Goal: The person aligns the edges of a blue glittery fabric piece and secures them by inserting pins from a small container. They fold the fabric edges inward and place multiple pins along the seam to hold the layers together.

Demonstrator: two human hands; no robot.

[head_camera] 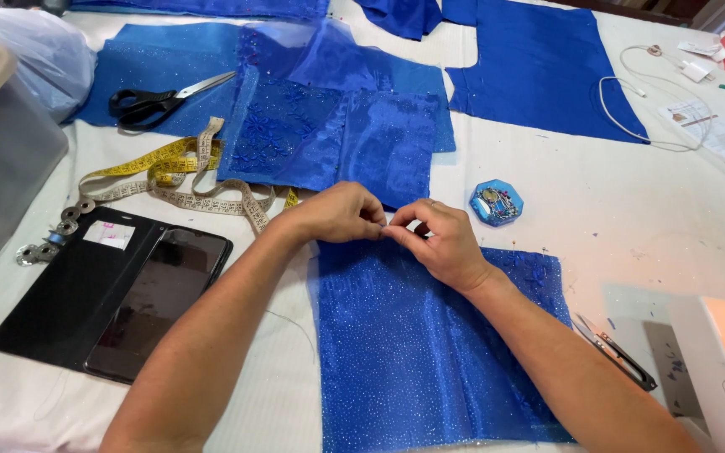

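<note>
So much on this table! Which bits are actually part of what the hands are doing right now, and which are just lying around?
In use:
left hand
right hand
glittery blue fabric panel, pinched at its top edge
blue pin box, close by

Lying about:
scissors
yellow tape measure
phone in black case
thread snips
white cable

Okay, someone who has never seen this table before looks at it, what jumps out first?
Glittery blue fabric lies at the near middle, and both hands, left hand and right hand, pinch at its top edge. More blue pieces lie behind, with black-handled scissors and a yellow tape measure at the left.
</note>
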